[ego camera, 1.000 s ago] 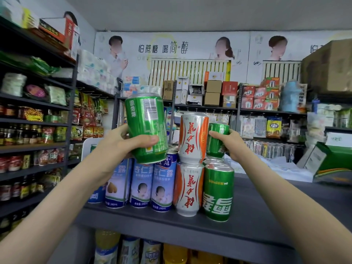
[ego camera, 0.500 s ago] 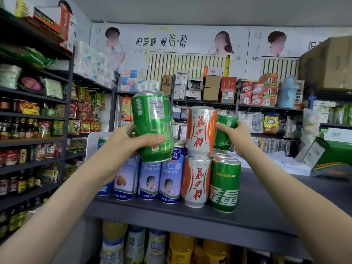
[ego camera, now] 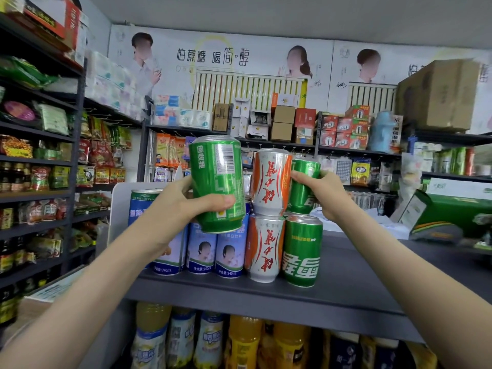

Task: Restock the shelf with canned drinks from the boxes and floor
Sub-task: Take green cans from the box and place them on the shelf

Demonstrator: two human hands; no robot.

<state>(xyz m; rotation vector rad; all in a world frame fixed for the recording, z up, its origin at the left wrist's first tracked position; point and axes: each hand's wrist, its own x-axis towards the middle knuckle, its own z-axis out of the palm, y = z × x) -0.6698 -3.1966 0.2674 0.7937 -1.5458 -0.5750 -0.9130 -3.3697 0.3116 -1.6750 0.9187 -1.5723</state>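
Observation:
My left hand (ego camera: 181,209) grips a green can (ego camera: 217,185) upright in the air, in front of the blue-and-white cans (ego camera: 229,254) on the grey shelf (ego camera: 346,288). My right hand (ego camera: 326,194) holds a second green can (ego camera: 303,186) on the upper tier, behind a front green can (ego camera: 302,250) and beside two stacked orange-and-white cans (ego camera: 269,179). What the held right can rests on is hidden.
A green carton (ego camera: 452,217) lies on the shelf at the right. Bottled drinks (ego camera: 239,342) fill the level below. Racks of snacks and bottles (ego camera: 40,182) line the left wall. Boxes (ego camera: 439,94) sit on the back shelves.
The view has drifted so the shelf sits more to the right. Both hands keep their cans in nearly the same places relative to the stack.

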